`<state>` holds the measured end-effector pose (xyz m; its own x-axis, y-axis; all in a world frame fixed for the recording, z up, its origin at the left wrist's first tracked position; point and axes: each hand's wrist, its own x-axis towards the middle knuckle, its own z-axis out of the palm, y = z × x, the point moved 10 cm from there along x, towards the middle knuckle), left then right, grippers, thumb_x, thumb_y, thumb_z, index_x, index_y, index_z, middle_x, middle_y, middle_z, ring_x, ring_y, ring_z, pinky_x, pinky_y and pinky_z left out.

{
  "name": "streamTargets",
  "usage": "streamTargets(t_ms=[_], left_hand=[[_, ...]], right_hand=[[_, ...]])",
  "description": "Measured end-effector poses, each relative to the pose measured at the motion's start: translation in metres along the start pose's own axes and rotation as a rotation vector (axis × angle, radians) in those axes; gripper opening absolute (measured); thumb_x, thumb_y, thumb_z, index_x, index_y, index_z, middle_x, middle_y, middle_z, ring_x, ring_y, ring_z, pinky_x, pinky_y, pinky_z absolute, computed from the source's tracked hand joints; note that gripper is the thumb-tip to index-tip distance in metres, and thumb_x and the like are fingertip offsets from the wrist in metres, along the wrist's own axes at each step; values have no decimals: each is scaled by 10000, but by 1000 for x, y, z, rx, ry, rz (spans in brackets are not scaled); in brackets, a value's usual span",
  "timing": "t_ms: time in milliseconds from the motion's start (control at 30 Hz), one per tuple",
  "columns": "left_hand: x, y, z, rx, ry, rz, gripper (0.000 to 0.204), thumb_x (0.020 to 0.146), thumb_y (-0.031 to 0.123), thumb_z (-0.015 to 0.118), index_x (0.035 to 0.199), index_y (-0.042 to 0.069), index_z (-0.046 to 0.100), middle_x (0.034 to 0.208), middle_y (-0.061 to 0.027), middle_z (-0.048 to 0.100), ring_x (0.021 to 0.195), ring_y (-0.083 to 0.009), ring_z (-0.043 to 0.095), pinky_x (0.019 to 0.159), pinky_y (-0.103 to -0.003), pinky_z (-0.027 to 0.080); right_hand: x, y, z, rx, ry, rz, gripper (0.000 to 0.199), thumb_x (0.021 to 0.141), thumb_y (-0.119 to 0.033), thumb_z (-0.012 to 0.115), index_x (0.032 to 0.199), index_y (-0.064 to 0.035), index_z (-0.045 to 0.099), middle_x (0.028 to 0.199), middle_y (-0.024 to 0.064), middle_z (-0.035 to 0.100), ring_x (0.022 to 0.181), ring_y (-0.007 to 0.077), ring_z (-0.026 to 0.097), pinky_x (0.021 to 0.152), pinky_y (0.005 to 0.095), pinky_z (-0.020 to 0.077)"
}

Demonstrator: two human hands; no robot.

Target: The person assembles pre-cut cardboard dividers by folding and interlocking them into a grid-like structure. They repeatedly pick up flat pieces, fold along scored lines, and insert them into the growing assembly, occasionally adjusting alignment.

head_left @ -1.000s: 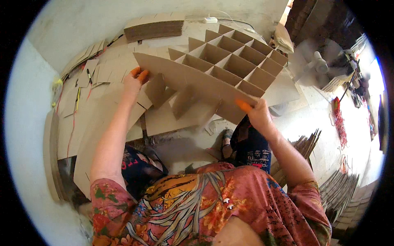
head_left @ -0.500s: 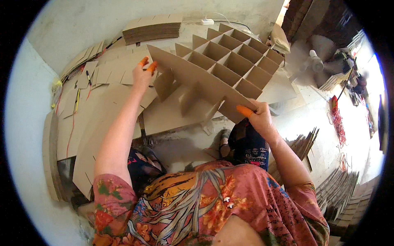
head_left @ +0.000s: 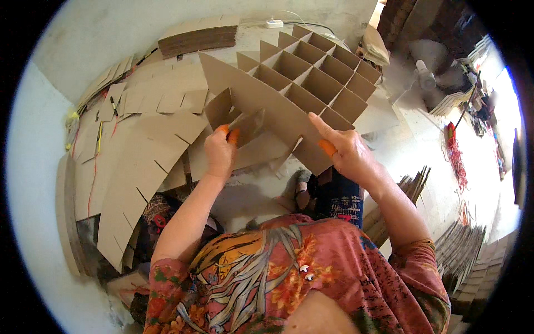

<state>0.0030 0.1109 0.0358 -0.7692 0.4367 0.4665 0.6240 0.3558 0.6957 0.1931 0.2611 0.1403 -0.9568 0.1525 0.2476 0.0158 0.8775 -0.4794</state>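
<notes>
A cardboard grid divider (head_left: 320, 83) with many square cells is tilted in front of me. Its long near strip (head_left: 250, 92) slants down from upper left to lower right. On the near side of that strip, several strip ends stick out toward me. My left hand (head_left: 219, 153), with orange finger covers, is closed on one of these cardboard strip ends (head_left: 250, 127). My right hand (head_left: 347, 150) grips the long strip near its right end, index finger stretched along its face and an orange-covered thumb below.
Slotted cardboard sheets (head_left: 150, 150) spread over the work surface at left. A stack of cardboard strips (head_left: 197, 38) stands by the back wall. At right are a fan (head_left: 425, 75), red twine (head_left: 455, 156) and bundled cardboard strips (head_left: 459, 253). A yellow cutter (head_left: 99, 138) lies at left.
My left hand has left the upper-left corner of the long strip and come down to a protruding strip end. My right hand has moved slightly up and left along the long strip.
</notes>
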Motion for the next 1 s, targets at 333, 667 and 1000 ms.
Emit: streamTargets(t_ms=[333, 667, 1000], left_hand=[[9, -9, -7, -172, 23, 10, 229, 788, 143, 668, 688, -25, 548, 588, -224, 472, 504, -321, 474, 490, -369, 391], [48, -20, -52, -138, 223, 50, 301, 863, 141, 610, 1130, 8, 579, 1027, -98, 623, 962, -203, 573, 866, -296, 430], [110, -18, 11, 103, -435, -14, 397, 787, 56, 596, 1182, 88, 573, 1006, -174, 629, 901, -266, 606, 779, -332, 465]], right_hand=[[5, -5, 11, 37, 52, -70, 619, 770, 52, 520, 1351, -102, 373, 867, 238, 605, 742, 402, 589, 664, 411, 482], [0, 9, 23, -7, 71, -5, 606, 777, 50, 536, 1345, -96, 382, 810, 219, 604, 713, 399, 586, 639, 407, 483], [9, 1, 13, 13, 23, 11, 634, 756, 65, 514, 1352, -97, 373, 780, 208, 601, 680, 371, 596, 623, 406, 477]])
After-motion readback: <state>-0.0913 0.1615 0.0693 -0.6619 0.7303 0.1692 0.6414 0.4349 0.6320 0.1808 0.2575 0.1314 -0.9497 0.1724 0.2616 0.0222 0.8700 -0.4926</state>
